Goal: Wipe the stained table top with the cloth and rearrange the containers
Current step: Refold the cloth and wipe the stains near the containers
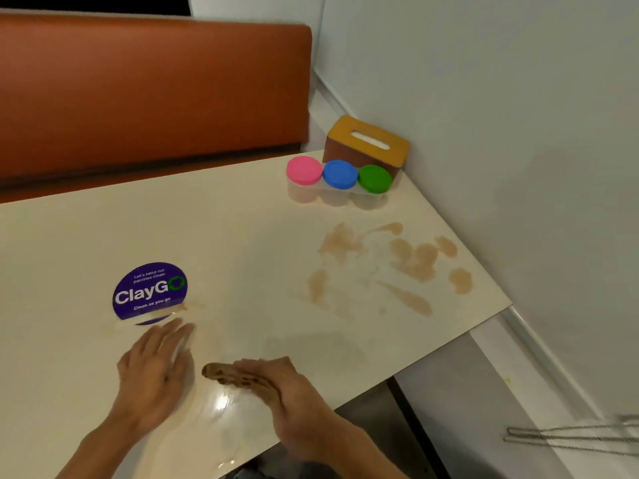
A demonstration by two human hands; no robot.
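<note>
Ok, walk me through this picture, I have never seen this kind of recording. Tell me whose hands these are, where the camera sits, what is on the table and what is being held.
There is no machine here. A person wears a camera on the head, so this single view looks forward and down at their own two bare hands.

The left hand lies flat and open on the cream table top, just below a round purple ClayGo sticker. The right hand presses a brown cloth against the table.

Brown stains are smeared across the far right part of the table. Beyond them, in the corner by the wall, stand three clear containers with pink, blue and green lids, in a row in front of a brown tissue box. An orange bench back runs behind the table.
</note>
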